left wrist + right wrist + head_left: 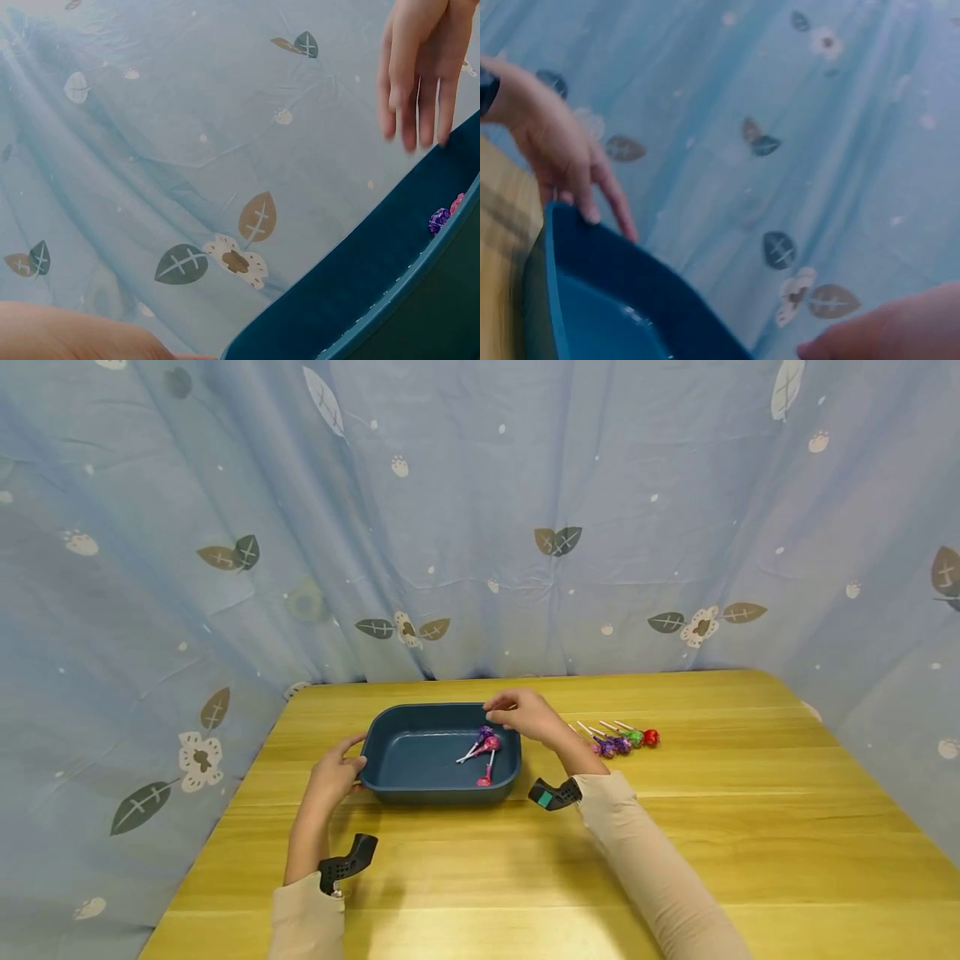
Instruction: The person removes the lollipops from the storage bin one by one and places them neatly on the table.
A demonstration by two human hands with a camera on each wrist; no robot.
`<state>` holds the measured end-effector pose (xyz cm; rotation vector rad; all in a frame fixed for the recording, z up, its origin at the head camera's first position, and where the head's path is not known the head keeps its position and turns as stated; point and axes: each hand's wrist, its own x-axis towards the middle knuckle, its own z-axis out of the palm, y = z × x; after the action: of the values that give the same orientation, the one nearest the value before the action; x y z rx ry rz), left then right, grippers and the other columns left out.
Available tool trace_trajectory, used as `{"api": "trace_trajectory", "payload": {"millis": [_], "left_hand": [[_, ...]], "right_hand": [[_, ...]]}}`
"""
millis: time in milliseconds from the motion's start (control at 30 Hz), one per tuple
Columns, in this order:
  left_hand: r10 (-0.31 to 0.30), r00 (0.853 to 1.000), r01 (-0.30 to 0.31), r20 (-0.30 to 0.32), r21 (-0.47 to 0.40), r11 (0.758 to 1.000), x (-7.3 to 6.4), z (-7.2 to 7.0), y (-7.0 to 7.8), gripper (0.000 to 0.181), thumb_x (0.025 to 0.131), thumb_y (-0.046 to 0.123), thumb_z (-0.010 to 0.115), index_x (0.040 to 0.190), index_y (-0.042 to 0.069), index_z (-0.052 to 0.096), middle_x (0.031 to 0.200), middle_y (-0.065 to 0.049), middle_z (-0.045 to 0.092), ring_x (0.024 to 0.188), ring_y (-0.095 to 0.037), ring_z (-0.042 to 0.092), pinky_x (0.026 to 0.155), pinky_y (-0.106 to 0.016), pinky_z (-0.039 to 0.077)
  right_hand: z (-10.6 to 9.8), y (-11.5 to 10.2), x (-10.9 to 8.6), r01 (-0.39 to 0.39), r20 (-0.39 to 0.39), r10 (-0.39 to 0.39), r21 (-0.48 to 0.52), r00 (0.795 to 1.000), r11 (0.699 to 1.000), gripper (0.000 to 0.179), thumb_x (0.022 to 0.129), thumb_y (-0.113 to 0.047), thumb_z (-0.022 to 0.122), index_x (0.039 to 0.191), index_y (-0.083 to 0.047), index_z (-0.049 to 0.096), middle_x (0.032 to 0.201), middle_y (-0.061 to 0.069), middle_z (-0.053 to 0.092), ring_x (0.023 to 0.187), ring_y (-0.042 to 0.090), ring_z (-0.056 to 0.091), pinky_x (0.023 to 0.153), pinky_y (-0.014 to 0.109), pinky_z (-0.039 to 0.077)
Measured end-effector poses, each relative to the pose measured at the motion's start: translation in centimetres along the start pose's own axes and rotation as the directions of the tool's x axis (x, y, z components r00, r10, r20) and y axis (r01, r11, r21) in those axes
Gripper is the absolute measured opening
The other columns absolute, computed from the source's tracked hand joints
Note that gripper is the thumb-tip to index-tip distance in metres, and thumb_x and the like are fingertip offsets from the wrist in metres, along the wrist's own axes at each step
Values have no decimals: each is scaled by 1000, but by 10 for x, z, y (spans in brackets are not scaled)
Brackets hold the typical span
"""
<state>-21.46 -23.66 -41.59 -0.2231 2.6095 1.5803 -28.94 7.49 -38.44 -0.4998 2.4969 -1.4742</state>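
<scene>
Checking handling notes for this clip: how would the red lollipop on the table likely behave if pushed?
The red lollipop would probably roll in an arc, given its round head and thin stick. Pushed toward the green lollipop beside it, it may nudge that too.

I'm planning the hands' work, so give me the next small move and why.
Perhaps swing the right hand to the wrapped lollipops on the table: it appears empty by the blue basin, which holds other lollipops.
</scene>
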Motion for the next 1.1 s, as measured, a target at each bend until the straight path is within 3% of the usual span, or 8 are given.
{"api": "trace_trajectory", "payload": {"millis": [167, 367, 500, 733, 900, 1100], "left_hand": [[-4, 1000, 4, -4, -3, 1000, 0, 1, 0, 49, 102, 5, 44, 150, 4, 34, 120, -31, 59, 92, -32, 64, 76, -44, 54], [0, 1000, 0, -8, -3, 1000, 0, 2, 2, 48, 102, 6, 45, 149, 4, 35, 118, -30, 60, 88, -28, 64, 74, -43, 54], [3, 1000, -3, -7, 0, 1000, 1, 2, 2, 48, 102, 5, 45, 149, 5, 35, 117, -30, 61, 85, -25, 64, 73, -42, 54], [-1, 1000, 1, -10, 10, 1000, 2, 2, 2, 49, 102, 6, 44, 150, 5, 34, 119, -30, 60, 91, -31, 64, 74, -43, 54], [-5, 1000, 5, -14, 12, 1000, 1, 1, 2, 48, 102, 6, 44, 150, 5, 34, 118, -31, 60, 90, -30, 64, 74, -43, 54], [-5, 1000, 5, -19, 20, 1000, 0, 0, 2, 48, 102, 6, 44, 149, 5, 35, 116, -30, 61, 86, -28, 64, 73, -43, 53]], "right_hand": [[15, -2, 17, 17, 118, 0, -144, 993, 989, 26, 94, -14, 62, 115, 2, 67, 107, 10, 66, 99, 24, 60, 85, 37, 50], [28, -2, 24, -6, 188, 46, -211, 981, 977, 26, 94, -12, 62, 115, 3, 67, 105, 9, 66, 89, 20, 58, 77, 31, 49], [32, -1, 25, -34, 193, 80, -233, 978, 972, 24, 95, -14, 62, 113, 1, 68, 105, 7, 65, 86, 21, 58, 74, 31, 49], [38, -1, 27, -54, 204, 105, -244, 973, 968, 25, 94, -6, 57, 115, 3, 68, 107, 9, 67, 93, 19, 59, 82, 32, 50], [44, 2, 31, -73, 176, 122, -261, 977, 963, 25, 92, 1, 55, 113, 1, 69, 107, 10, 66, 86, 18, 57, 75, 30, 50], [52, 6, 34, -102, 111, 135, -263, 985, 959, 18, 89, 3, 61, 103, 0, 72, 89, 6, 66, 75, 18, 64, 66, 27, 53]]}}
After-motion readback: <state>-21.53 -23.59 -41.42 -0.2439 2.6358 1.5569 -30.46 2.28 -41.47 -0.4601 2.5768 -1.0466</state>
